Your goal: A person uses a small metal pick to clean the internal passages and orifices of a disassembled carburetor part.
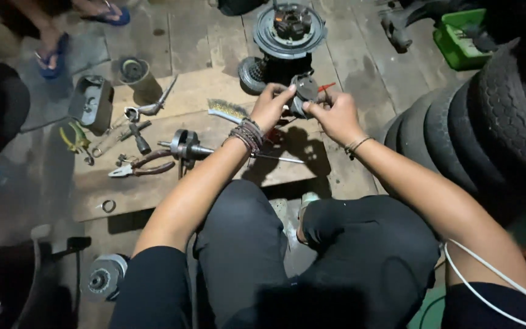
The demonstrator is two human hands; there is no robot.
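Dim workshop floor (pixel 360 61) of worn, stained wooden planks, lit from above, edges lost in shadow. Row of dark treaded tyres (pixel 494 122) leaning upright along the right side. Low wooden board (pixel 153 189) laid flat on the floor, serving as work surface. Round engine housing with a metal disc on top (pixel 288 30) standing at the far end, just beyond the hands. Green plastic crate (pixel 458 39) in the far right corner, near the tyres. Grey metal cover (pixel 91 100) at the board's left edge, a dark cylindrical cup (pixel 134 72) beside it. Shaft with gear (pixel 185 146) lying mid-board. Wire brush (pixel 226 111) near the left wrist. Red-handled pliers (pixel 140 167) just left of the shaft, other hand tools close by. Small metal ring (pixel 108 206) alone at the board's near edge. Another person's feet in blue sandals (pixel 53 52) at far left.

Left hand (pixel 270 106) and right hand (pixel 335 114) close together, raised above the board, fingers of both closed on a small dark round metal part (pixel 304 92) held between them, in front of the engine housing. Red sliver showing just past the right fingers, too small to identify.
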